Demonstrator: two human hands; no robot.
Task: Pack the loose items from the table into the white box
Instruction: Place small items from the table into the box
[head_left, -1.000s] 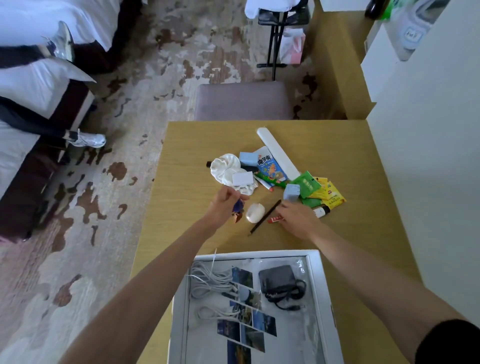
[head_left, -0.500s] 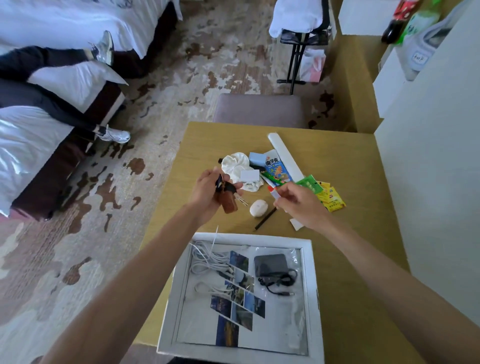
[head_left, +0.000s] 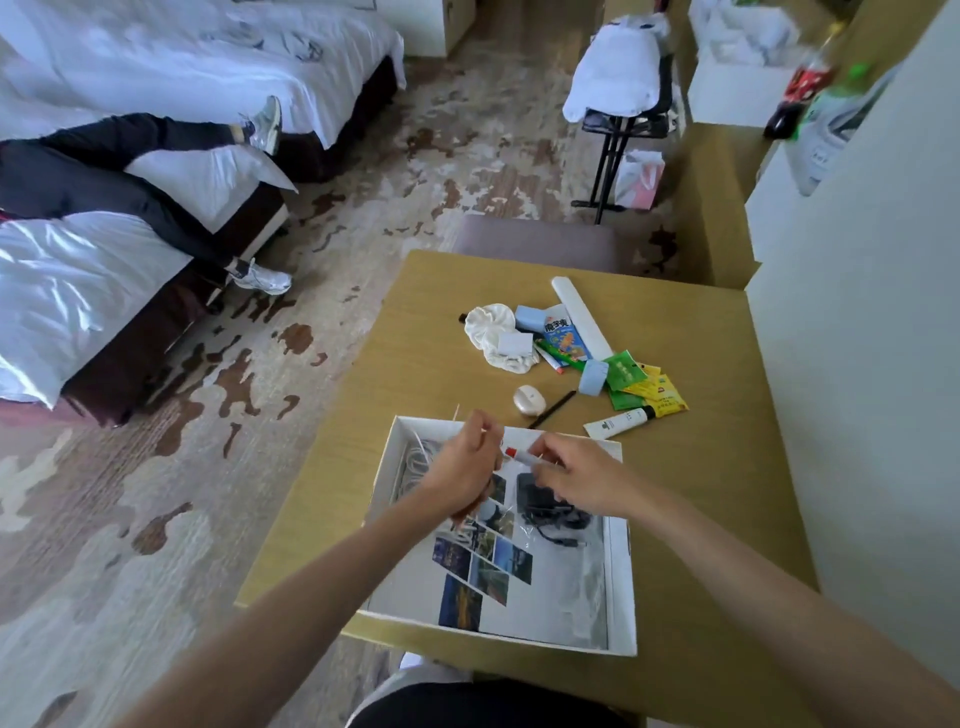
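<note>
A hotel room with a blotched brown and cream carpet, and a wooden table (head_left: 426, 374) in front of me with a grey stool (head_left: 535, 241) pushed up to its far edge. To the left, someone in dark trousers and white shoes lies across a white bed (head_left: 93, 260).

Both my bare forearms reach in from the bottom, and my hands meet over the far end of the white box (head_left: 623, 571), which sits at the near edge of the table. My right hand (head_left: 576, 475) is palm down, fingers bent, pinching a white stick with a red end (head_left: 519, 456); the red end points towards my left hand (head_left: 460, 467). That hand is curled with its back to me, fingertips close beside the red end. I cannot tell whether they touch it or what, if anything, they have hold of.

The box is shallow and open. Inside lie a coiled white cable (head_left: 415, 457) in the far left corner, a black charger (head_left: 540, 499) with its lead, and strips of colour photos (head_left: 483, 566) set diagonally across the middle.

Beyond the box the loose things lie together: a cream oval piece (head_left: 529, 400), a black pencil (head_left: 553, 408), a white tube (head_left: 618, 422) with a dark cap, green and yellow sachets (head_left: 644, 384), a white scrunchie (head_left: 491, 332), a colourful packet (head_left: 563, 338) and a long white bar (head_left: 582, 317).
</note>
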